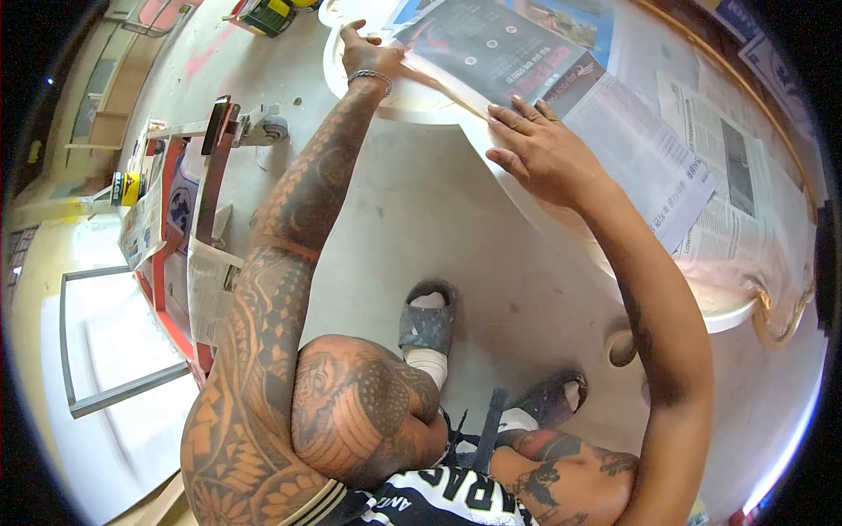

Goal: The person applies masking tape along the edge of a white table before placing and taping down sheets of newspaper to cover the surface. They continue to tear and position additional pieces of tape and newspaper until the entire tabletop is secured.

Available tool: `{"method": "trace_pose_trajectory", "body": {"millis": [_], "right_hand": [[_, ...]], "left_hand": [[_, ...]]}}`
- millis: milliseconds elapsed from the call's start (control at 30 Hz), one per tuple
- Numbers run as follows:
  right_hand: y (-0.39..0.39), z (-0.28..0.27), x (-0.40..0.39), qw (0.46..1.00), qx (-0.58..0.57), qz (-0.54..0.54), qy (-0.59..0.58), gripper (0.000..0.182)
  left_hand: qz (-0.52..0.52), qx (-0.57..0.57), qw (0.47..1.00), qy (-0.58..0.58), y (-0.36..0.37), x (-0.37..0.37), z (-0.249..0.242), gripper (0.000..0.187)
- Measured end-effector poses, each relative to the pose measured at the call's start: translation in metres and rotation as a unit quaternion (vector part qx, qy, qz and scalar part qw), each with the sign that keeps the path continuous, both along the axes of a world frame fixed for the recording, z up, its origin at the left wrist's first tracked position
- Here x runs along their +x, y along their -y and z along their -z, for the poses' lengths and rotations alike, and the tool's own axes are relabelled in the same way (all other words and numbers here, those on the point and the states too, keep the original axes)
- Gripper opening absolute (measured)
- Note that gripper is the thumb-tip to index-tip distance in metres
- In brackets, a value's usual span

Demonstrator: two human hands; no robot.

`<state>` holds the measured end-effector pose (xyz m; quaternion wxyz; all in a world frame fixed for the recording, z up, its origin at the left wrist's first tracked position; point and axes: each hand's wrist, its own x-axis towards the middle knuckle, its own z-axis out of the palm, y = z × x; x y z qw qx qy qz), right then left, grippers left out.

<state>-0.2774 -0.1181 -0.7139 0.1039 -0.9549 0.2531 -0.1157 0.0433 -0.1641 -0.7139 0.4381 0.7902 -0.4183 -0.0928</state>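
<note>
A pale curved panel (430,114) fills the upper right, covered with newspaper sheets (693,202) and a dark printed page (491,53). My left hand (373,58) is at the panel's left edge, near a strip of tan masking tape (447,85), with its fingers partly bent; what lies under the fingertips is too small to make out. Lying over the lower edge of the dark page, my right hand (548,153) has its fingers spread and its palm down beside the end of the tape strip.
On the left stands a red frame (162,280) with newspaper on it and a yellow-black tin (130,188). A grey rectangular frame (127,401) is below it. A tape roll (621,348) is under the panel. Another tin (263,16) is at the top.
</note>
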Motion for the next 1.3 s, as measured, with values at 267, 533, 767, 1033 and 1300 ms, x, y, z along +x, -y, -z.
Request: {"method": "trace_pose_trajectory", "body": {"millis": [267, 533, 767, 1033, 1300], "right_hand": [[0.0, 0.001, -0.001, 1.0, 0.002, 0.004, -0.004, 0.061], [-0.001, 0.002, 0.0, 1.0, 0.014, 0.018, -0.013, 0.061], [-0.002, 0.001, 0.0, 1.0, 0.01, 0.021, -0.02, 0.061], [-0.003, 0.002, 0.001, 1.0, 0.014, 0.026, -0.008, 0.061], [-0.002, 0.002, -0.001, 1.0, 0.013, 0.019, -0.005, 0.057]], "left_hand": [[-0.078, -0.017, 0.993, 0.086, 0.014, 0.029, 0.01, 0.094], [-0.048, 0.064, 0.993, -0.089, 0.015, 0.076, 0.003, 0.072], [0.025, 0.075, 0.985, -0.151, 0.028, 0.076, 0.0, 0.052], [-0.028, 0.122, 0.989, 0.081, 0.036, 0.08, 0.021, 0.045], [0.001, 0.144, 0.942, 0.303, 0.036, 0.083, 0.001, 0.033]]}}
